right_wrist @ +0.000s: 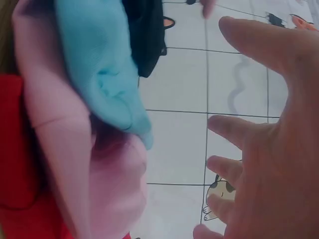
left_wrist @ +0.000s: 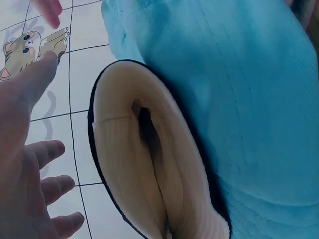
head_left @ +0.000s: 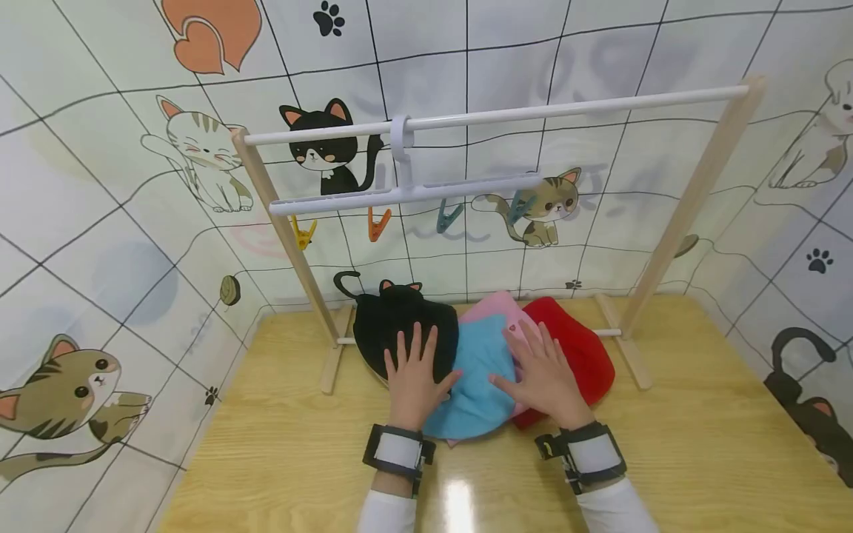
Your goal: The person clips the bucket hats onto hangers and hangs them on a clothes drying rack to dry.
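My left hand (head_left: 415, 381) is spread with straight fingers, overlapping the black hat (head_left: 375, 329) in the head view. In the left wrist view its fingers are apart from the cloth, beside the black hat's cream lining (left_wrist: 117, 159). Fingers also spread, my right hand (head_left: 549, 377) overlaps the pink hat (head_left: 494, 305) and red hat (head_left: 589, 359). The right wrist view shows a gap between that hand and the hats. Between my hands lies a light blue hat (head_left: 476, 400), overlapping the pink one. Neither hand holds anything.
Behind the hats stands a rack with a white rod (head_left: 520, 115) and wooden posts (head_left: 686, 200). From the rod hangs a white hanger (head_left: 360, 200) with several clips, including a yellow clip (head_left: 303, 234) and an orange clip (head_left: 378, 224). Cat-patterned walls enclose the wooden table (head_left: 280, 444).
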Motion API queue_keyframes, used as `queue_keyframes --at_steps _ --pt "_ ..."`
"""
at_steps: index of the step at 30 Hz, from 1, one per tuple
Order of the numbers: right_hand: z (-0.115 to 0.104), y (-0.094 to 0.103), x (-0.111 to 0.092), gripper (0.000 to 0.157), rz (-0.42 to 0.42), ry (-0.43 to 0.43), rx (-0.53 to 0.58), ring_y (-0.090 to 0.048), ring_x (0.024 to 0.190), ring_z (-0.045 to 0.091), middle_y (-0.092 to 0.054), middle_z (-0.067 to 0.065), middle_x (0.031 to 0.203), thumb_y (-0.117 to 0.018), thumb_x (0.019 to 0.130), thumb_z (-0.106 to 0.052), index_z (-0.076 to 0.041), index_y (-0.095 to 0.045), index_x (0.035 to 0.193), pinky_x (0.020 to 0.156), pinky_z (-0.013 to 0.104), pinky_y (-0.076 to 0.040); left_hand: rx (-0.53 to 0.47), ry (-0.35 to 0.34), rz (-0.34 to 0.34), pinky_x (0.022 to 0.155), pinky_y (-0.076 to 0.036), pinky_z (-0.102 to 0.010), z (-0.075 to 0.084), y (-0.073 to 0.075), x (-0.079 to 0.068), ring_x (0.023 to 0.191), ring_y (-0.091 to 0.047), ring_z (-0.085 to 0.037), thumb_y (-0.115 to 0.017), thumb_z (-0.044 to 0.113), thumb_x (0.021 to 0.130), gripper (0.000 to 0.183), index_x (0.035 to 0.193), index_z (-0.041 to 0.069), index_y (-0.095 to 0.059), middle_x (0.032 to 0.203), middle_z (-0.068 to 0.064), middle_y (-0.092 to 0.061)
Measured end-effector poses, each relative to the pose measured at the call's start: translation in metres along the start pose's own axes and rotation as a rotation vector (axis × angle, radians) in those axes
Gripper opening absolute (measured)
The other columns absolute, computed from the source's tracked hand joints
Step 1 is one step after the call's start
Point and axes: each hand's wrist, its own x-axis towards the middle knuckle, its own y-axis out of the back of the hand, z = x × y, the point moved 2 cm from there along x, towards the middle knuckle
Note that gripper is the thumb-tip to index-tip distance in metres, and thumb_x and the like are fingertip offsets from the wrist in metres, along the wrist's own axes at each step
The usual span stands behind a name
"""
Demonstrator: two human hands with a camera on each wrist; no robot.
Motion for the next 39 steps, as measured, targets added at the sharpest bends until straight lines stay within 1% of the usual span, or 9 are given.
queue_keyframes --at_steps 3,7,11,14,20,26,30,34,39 --pt "-0.002 0.004 0.001 0.084 0.000 0.042 0.002 -0.019 0.138 0.046 -0.032 0.023 0.149 -0.073 0.079 -0.043 -0.003 -0.040 0.145 0.104 0.066 -0.019 -0.018 0.000 -0.012 0.108 -0.016 -0.062 -0.001 -0.001 0.003 0.142 -0.016 -0.039 -0.064 0.060 0.084 0.086 0.152 0.019 -0.031 0.157 -0.012 -0.024" --pt "-0.005 0.009 0.000 0.078 0.010 0.061 0.019 -0.039 0.128 0.044 -0.046 0.023 0.140 -0.078 0.078 -0.036 -0.002 -0.046 0.141 0.100 0.063 -0.031 -0.054 0.000 -0.029 0.108 -0.015 -0.062 -0.001 0.001 0.009 0.142 -0.016 -0.040 -0.064 0.057 0.085 0.086 0.153 0.020 -0.029 0.157 -0.013 -0.023" --pt "-0.006 0.013 -0.002 0.071 -0.005 0.040 0.080 -0.056 0.110 0.038 -0.057 0.020 0.128 -0.079 0.078 -0.030 -0.001 -0.051 0.136 0.086 0.052 -0.049 -0.057 0.000 -0.061 0.108 -0.016 -0.062 -0.001 0.005 0.019 0.141 -0.019 -0.041 -0.063 0.057 0.086 0.085 0.154 0.020 -0.027 0.157 -0.014 -0.023" --pt "-0.006 0.015 -0.003 0.066 -0.025 0.013 0.124 -0.062 0.100 0.032 -0.063 0.016 0.120 -0.078 0.079 -0.029 -0.002 -0.053 0.134 0.076 0.045 -0.054 -0.048 -0.005 -0.077 0.107 -0.018 -0.062 -0.002 0.007 0.029 0.140 -0.022 -0.042 -0.063 0.058 0.086 0.085 0.153 0.020 -0.028 0.155 -0.015 -0.026" --pt "-0.005 0.019 -0.007 0.059 -0.023 -0.006 0.162 -0.066 0.094 0.029 -0.068 0.012 0.109 -0.077 0.082 -0.029 -0.003 -0.056 0.131 0.072 0.041 -0.055 -0.011 -0.020 -0.121 0.107 -0.016 -0.063 0.003 0.009 0.048 0.139 -0.024 -0.043 -0.062 0.061 0.085 0.086 0.153 0.022 -0.029 0.154 -0.015 -0.028" --pt "-0.002 0.022 -0.012 0.058 -0.018 -0.005 0.169 -0.065 0.092 0.030 -0.069 0.012 0.107 -0.077 0.081 -0.027 -0.003 -0.057 0.129 0.070 0.040 -0.055 0.022 -0.051 -0.144 0.108 -0.015 -0.063 0.011 0.012 0.064 0.139 -0.025 -0.042 -0.060 0.063 0.084 0.085 0.152 0.023 -0.030 0.154 -0.015 -0.030" --pt "-0.001 0.023 -0.015 0.057 -0.065 -0.019 0.207 -0.063 0.098 0.032 -0.066 0.013 0.114 -0.076 0.082 -0.027 -0.003 -0.056 0.131 0.073 0.043 -0.055 0.049 -0.061 -0.163 0.108 -0.013 -0.062 0.012 0.015 0.075 0.140 -0.022 -0.041 -0.062 0.064 0.083 0.086 0.152 0.022 -0.033 0.154 -0.014 -0.030" --pt "-0.001 0.022 -0.019 0.058 -0.115 -0.044 0.222 -0.060 0.105 0.034 -0.063 0.014 0.121 -0.075 0.083 -0.029 -0.003 -0.055 0.132 0.078 0.048 -0.054 0.103 -0.047 -0.178 0.109 -0.014 -0.062 0.010 0.017 0.086 0.140 -0.023 -0.039 -0.065 0.063 0.081 0.084 0.150 0.022 -0.037 0.153 -0.013 -0.032" --pt "0.000 0.016 -0.023 0.058 -0.148 -0.087 0.273 -0.060 0.105 0.033 -0.064 0.013 0.118 -0.075 0.083 -0.027 -0.005 -0.055 0.133 0.075 0.044 -0.055 0.048 -0.009 -0.243 0.108 -0.016 -0.061 0.009 0.017 0.098 0.139 -0.026 -0.039 -0.063 0.052 0.089 0.069 0.145 0.017 -0.045 0.151 -0.015 -0.034"
